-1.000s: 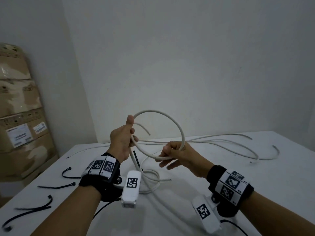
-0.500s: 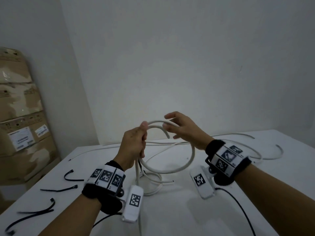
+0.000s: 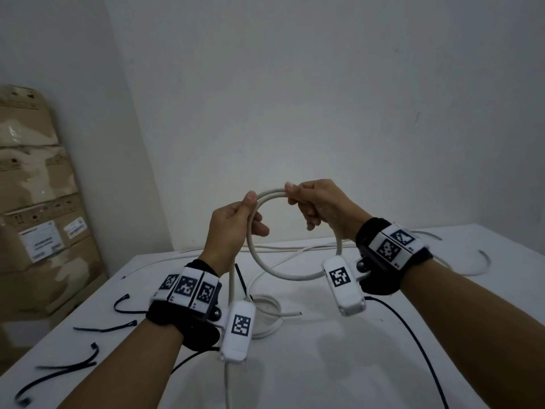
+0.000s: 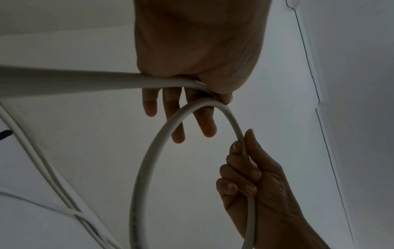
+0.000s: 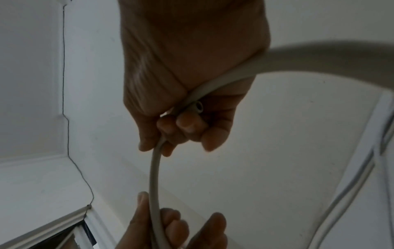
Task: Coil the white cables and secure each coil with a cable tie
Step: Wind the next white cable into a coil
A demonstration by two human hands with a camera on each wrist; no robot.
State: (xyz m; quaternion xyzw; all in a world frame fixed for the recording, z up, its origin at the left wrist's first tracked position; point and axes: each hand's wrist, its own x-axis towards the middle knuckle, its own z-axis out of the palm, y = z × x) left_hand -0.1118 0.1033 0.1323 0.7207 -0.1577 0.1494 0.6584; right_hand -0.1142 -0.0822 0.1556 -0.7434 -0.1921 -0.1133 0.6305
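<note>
Above the table [image 3: 442, 335], head view: left hand [image 3: 233, 228] and right hand [image 3: 321, 208] both grip the cable [image 3: 283, 274], held up as a loop, double strand at top. Its tail hangs to a finished coil [image 3: 265, 314] mid-table. Ties [image 3: 106, 329] lie along the left edge; boxes [image 3: 38, 202] stand beyond.
Left wrist: thumb pinches cable [image 4: 149, 151], fingers [image 4: 177, 124] hang loose.
Right wrist: fingers [image 5: 187, 124] curl round cable [image 5: 154, 168] and its cut end.

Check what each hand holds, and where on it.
Both grip the white cable loop: left hand at its upper left, right hand at the top, by the cut end.
</note>
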